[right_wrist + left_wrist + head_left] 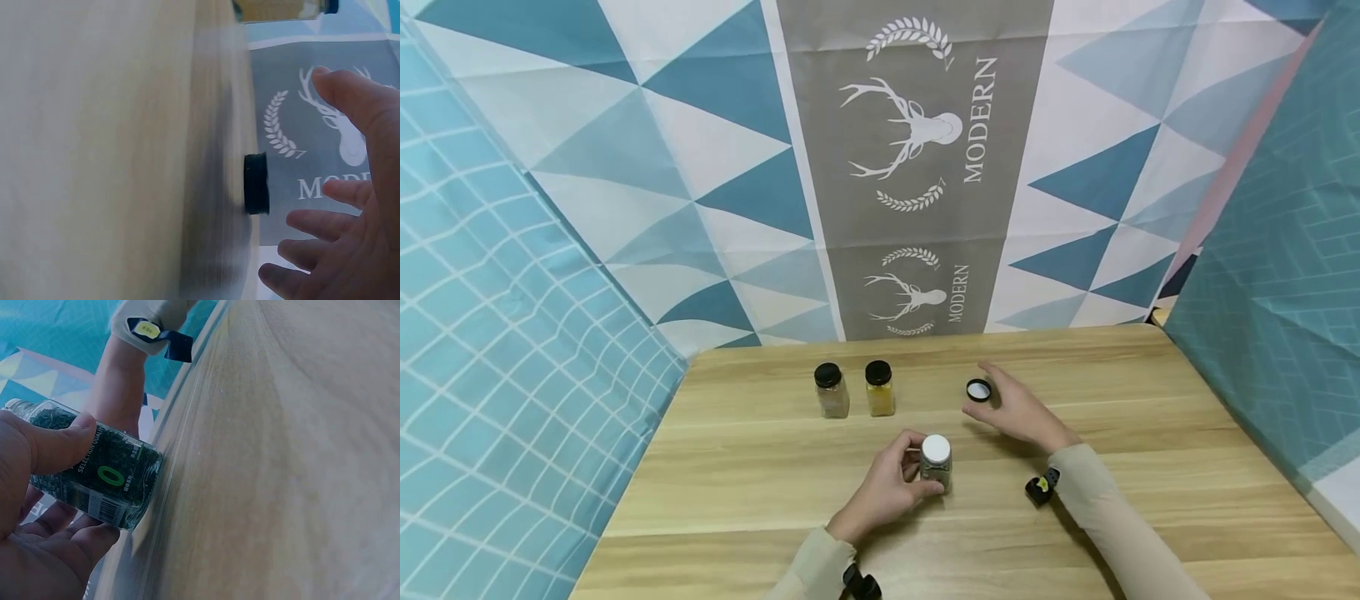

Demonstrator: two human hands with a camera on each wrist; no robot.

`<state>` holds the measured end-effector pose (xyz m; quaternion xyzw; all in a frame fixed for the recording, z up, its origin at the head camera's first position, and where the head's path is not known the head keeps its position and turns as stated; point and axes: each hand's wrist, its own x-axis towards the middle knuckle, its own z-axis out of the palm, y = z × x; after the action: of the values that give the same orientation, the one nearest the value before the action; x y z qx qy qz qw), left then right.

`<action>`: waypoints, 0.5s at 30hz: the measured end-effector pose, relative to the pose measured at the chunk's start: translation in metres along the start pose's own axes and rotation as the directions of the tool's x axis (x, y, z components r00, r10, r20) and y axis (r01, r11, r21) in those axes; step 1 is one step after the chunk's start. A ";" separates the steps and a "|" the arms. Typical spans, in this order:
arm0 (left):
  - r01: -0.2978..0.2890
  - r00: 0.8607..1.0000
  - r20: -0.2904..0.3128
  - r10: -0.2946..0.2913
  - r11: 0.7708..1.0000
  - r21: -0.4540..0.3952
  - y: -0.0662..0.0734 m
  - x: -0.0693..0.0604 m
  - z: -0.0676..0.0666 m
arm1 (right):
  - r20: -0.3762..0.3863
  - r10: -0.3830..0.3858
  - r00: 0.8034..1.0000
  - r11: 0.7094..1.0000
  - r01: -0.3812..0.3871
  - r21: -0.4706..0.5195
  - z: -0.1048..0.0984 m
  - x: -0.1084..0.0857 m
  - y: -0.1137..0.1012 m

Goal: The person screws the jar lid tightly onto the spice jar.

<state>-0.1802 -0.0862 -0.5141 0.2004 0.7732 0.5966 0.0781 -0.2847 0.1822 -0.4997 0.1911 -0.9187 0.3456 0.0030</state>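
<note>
My left hand (891, 479) grips a glass spice jar (936, 473) of dark green flakes, thumb on one side and fingers round the other. Its top is white, with no black lid on it. In the left wrist view the jar (103, 462) shows a printed label and barcode. A black lid (978, 390) lies on the table with its white inside facing up. Around that lid, my right hand (1017, 410) spreads its thumb and fingers. In the right wrist view a gap separates the fingers (319, 225) from the lid (256, 184).
Two more spice jars with black lids stand farther back: one with brownish contents (832, 398), one with yellow contents (880, 396). The wooden table (737, 492) ends at a patterned cloth wall (917, 167), with blue cloths hanging on both sides.
</note>
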 end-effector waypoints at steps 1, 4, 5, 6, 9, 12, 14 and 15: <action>0.002 1.000 0.001 -0.002 1.000 -0.002 0.000 0.000 0.000 | 0.005 -0.007 1.000 1.000 0.007 -0.013 0.000 0.002 0.001; 0.004 1.000 0.001 -0.004 1.000 0.000 0.000 0.000 0.000 | 0.020 -0.028 0.999 0.998 0.029 -0.049 -0.001 0.006 0.003; 0.006 1.000 0.001 -0.006 1.000 0.001 0.000 0.000 0.000 | 0.027 -0.030 0.999 0.998 0.031 -0.058 -0.001 0.008 0.004; 0.008 1.000 0.000 -0.008 1.000 0.003 0.000 0.000 0.000 | 0.035 -0.031 0.999 0.997 0.033 -0.064 -0.001 0.009 0.004; 0.012 1.000 0.000 -0.012 1.000 0.008 0.000 0.000 0.000 | 0.062 -0.034 0.997 0.997 0.038 -0.069 -0.002 0.012 0.004; 0.011 1.000 -0.002 -0.011 1.000 0.010 -0.001 0.000 0.000 | 0.080 -0.025 0.997 0.997 0.031 -0.076 -0.001 0.014 0.005; 0.010 1.000 -0.002 -0.010 1.000 0.010 -0.001 0.000 0.001 | 0.088 -0.016 0.996 0.996 0.023 -0.087 0.000 0.014 0.006; 0.010 1.000 -0.002 -0.010 1.000 0.009 -0.001 0.000 0.001 | 0.090 -0.009 0.996 0.996 0.018 -0.093 0.000 0.014 0.006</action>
<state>-0.1801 -0.0859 -0.5156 0.1964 0.7770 0.5928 0.0791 -0.2996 0.1817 -0.5016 0.2123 -0.9317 0.2934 -0.0271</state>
